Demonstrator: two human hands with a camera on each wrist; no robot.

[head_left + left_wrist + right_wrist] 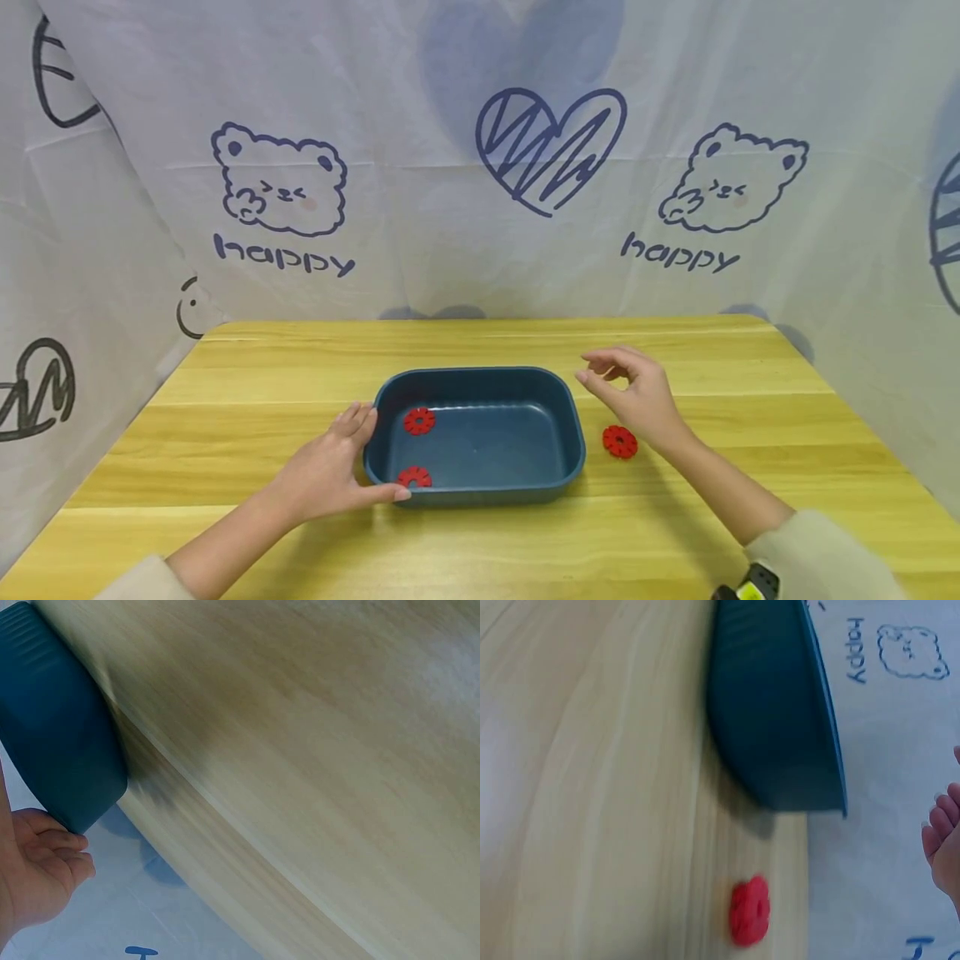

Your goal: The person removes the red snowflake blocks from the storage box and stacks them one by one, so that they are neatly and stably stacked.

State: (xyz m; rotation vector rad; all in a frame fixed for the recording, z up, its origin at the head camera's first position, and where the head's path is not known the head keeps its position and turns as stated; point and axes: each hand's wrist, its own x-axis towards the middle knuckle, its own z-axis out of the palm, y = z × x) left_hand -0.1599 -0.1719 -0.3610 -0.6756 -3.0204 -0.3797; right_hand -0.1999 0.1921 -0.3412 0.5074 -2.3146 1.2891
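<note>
A dark teal plastic bin (480,496) stands on the table. My left hand (330,471) holds its left near corner, fingers at the left rim and thumb along the near rim. In the left wrist view, the bent fingers of that hand (49,862) meet the rim. Two red snowflake discs, the far disc (419,421) and the near disc (415,477), lie inside at the left. Raised beyond the bin's right end, my right hand (633,387) has thumb and fingers bent with a gap between them. More red snowflake discs (750,911) lie on the table below it, looking thick like a small stack.
The wooden table (480,550) has a light striped top. Behind it hangs a white cloth (420,217) with bear and heart drawings, which also runs down the left and right sides. A dark device (757,583) sits at the right sleeve.
</note>
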